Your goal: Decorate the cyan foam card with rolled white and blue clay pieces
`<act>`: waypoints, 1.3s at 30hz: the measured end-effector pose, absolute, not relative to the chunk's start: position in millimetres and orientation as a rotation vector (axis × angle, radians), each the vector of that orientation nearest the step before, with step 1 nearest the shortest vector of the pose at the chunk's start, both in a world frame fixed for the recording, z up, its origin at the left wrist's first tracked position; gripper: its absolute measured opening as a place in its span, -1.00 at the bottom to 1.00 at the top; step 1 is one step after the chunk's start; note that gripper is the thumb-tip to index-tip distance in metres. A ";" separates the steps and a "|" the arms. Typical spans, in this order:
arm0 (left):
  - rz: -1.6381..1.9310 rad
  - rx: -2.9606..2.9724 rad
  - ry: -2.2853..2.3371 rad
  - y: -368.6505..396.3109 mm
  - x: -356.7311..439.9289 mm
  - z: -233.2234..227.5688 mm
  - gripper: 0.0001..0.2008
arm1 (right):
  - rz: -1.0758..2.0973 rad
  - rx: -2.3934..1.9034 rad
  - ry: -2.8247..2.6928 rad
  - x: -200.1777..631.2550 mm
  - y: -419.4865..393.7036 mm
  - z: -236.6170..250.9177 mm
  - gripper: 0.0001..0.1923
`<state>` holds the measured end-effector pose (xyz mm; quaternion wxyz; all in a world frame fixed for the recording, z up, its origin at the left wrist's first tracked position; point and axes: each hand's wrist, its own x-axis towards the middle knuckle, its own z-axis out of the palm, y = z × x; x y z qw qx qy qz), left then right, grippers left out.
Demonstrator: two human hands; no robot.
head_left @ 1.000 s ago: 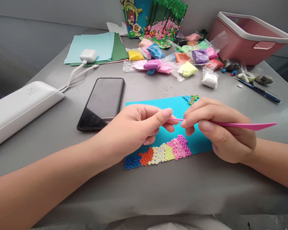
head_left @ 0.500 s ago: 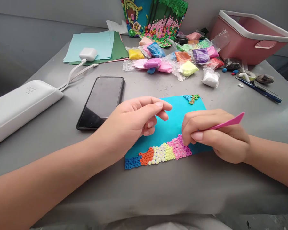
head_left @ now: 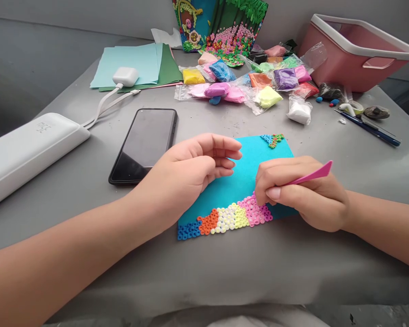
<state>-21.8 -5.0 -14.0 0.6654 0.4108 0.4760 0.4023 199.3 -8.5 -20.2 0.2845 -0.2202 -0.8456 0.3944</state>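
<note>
The only writing you can look for sits on the long white plastic case [head_left: 27, 152] at the left of the grey desk [head_left: 225, 268]: a short pale embossed mark near its far end, too faint to read. No other brand or label can be made out. Your right hand [head_left: 303, 193] is closed around a slim pink plastic modelling tool [head_left: 310, 175]; its grip is tight, thumb and forefinger pinching the shaft, the flat tail sticking up and to the right, the working tip hidden behind the fingers just at the pink end of the row of small clay rings [head_left: 226, 218]. That row, blue, orange, white, yellow and pink, runs along the near edge of the turquoise foam sheet [head_left: 238, 181], which lies flat on the desk before you. Your left hand [head_left: 191, 170] hovers over the sheet's left part, loosely curled, fingers half open and holding nothing that shows. Half a second ago the tool's tail reached a little further right and your left fingers were spread wider; a second ago both hands were raised together with the tool held level between them, your left fingertips at its tip. The black smartphone [head_left: 145, 145] lies screen up just left of the sheet, the bags of coloured clay [head_left: 245, 84] well beyond it, and the pink plastic tub [head_left: 354, 54] at the far right.
</note>
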 end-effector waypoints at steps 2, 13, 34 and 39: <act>0.903 0.924 1.067 -4.9 -21.5 -13.8 -0.64 | 1.050 -0.589 -2.265 198.9 -9.0 -21.1 -0.71; 0.864 1.008 1.090 -7.7 -22.9 -16.3 -0.90 | 1.051 -0.615 -2.228 197.3 -9.5 -21.3 -0.71; 0.853 1.101 1.092 -6.7 -25.1 -11.8 -0.76 | 0.878 -0.660 -1.935 197.2 -14.8 -19.7 -0.77; 0.763 1.128 1.104 -6.5 -27.7 -13.7 -0.66 | 0.892 -0.616 -1.797 194.3 -13.6 -25.1 -0.77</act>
